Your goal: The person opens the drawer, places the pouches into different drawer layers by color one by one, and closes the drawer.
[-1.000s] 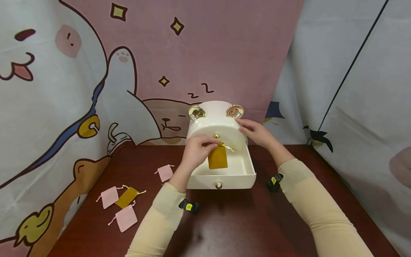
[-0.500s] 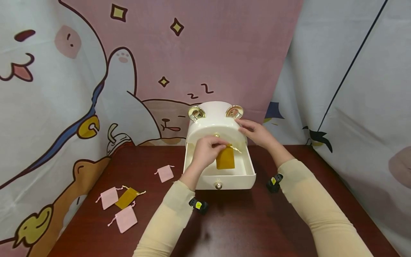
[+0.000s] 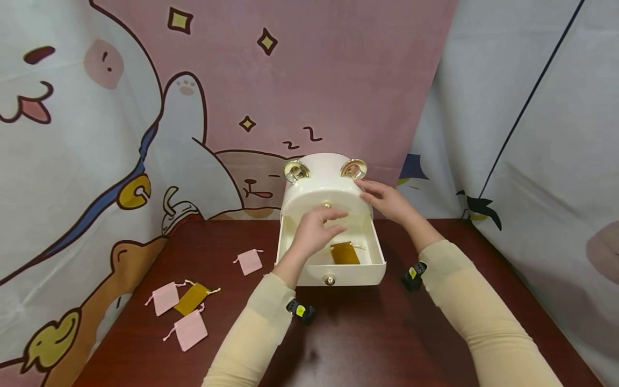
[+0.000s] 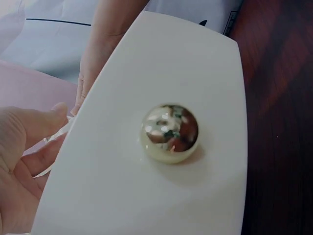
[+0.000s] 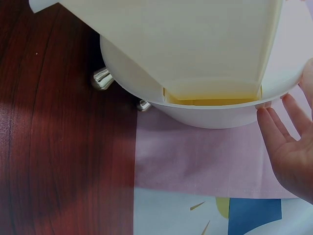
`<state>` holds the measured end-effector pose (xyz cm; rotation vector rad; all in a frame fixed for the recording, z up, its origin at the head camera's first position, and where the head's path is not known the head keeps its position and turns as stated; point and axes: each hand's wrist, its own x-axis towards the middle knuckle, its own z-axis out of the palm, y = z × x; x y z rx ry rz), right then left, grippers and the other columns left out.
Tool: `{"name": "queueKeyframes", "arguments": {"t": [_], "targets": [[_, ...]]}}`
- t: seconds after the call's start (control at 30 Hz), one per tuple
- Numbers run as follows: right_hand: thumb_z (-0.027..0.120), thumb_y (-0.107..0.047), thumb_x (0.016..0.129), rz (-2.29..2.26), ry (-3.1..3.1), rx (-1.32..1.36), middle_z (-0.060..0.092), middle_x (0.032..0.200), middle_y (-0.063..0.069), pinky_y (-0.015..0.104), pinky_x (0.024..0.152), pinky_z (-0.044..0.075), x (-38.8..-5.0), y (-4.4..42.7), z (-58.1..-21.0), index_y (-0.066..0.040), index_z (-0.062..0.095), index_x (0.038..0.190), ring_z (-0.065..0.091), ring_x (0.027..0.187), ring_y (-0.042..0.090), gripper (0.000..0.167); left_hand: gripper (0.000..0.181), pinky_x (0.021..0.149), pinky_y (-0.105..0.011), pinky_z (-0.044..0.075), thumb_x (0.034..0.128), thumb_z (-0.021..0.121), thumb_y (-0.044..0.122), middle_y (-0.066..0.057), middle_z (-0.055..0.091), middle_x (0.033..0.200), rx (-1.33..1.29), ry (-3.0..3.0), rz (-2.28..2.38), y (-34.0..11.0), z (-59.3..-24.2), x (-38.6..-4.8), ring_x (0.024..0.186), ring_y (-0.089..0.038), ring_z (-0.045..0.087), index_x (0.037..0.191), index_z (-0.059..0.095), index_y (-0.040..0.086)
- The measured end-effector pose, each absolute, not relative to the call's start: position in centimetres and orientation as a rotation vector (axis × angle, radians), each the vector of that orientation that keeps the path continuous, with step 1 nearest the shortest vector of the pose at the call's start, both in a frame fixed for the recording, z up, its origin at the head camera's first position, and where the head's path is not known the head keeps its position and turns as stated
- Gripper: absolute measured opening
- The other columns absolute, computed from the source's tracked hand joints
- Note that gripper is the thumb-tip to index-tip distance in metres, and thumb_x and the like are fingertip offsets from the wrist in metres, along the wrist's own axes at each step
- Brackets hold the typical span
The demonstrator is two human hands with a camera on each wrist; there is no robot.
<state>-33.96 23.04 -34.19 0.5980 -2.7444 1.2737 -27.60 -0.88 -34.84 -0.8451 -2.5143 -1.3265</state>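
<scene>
Gold pouch (image 3: 345,253) in drawer (image 3: 360,274) | left grip (image 3: 313,231) apart | right grip (image 3: 388,202) apart, touching cabinet (image 3: 323,179) | backdrop (image 3: 348,80) reads "ZZ"

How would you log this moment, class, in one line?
left hand: over drawer, thumb and fingers apart | right hand: touching white cabinet | drawer: pulled out, mustard pouch inside | table: three pink pouches, second mustard pouch

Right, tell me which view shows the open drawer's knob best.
The left wrist view: the knob appears large and unobstructed on the drawer front. The head view shows it whole but small; the right wrist view does not show it.
</scene>
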Motion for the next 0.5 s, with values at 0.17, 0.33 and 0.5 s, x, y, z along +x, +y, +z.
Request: {"name": "queueKeyframes", "arguments": {"t": [0.17, 0.33, 0.5], "targets": [[0.056, -0.027, 0.102, 1.278, -2.732, 0.607, 0.038, 0.154, 0.015, 0.056, 0.107, 0.036, -33.9, 23.0, -34.2, -0.013, 0.046, 0.149, 0.039, 0.137, 0.038, 0.05, 0.029, 0.099, -0.036, 0.047, 0.0896, 0.074, 0.012, -0.006, 0.071, 0.117, -0.891, -2.507, -1.288, -1.3, -34.9, -27.2, 0.113, -0.022, 0.062, 0.119, 0.073, 0.007], [0.056, -0.026, 0.103, 1.285, -2.721, 0.618, 0.039, 0.153, 0.017, 0.057, 0.107, 0.035, -34.0, 23.1, -34.3, -0.012, 0.045, 0.149, 0.039, 0.137, 0.039, 0.05, 0.032, 0.101, -0.034, 0.045, 0.0892, 0.075, 0.012, -0.006, 0.07, 0.118, -0.948, -2.494, -1.267, -2.1, -34.7, -26.5, 0.115, -0.023, 0.061, 0.12, 0.072, 0.006], [0.056, -0.026, 0.103, 1.282, -2.724, 0.612, 0.039, 0.153, 0.017, 0.057, 0.108, 0.033, -34.1, 23.1, -34.3, -0.011, 0.046, 0.149, 0.038, 0.138, 0.039, 0.049, 0.033, 0.104, -0.033, 0.043, 0.0886, 0.075, 0.014, -0.007, 0.07, 0.119, -1.014, -2.473, -1.22, -3.2, -34.6, -26.0, 0.117, -0.024, 0.061, 0.12, 0.071, 0.005]]}}
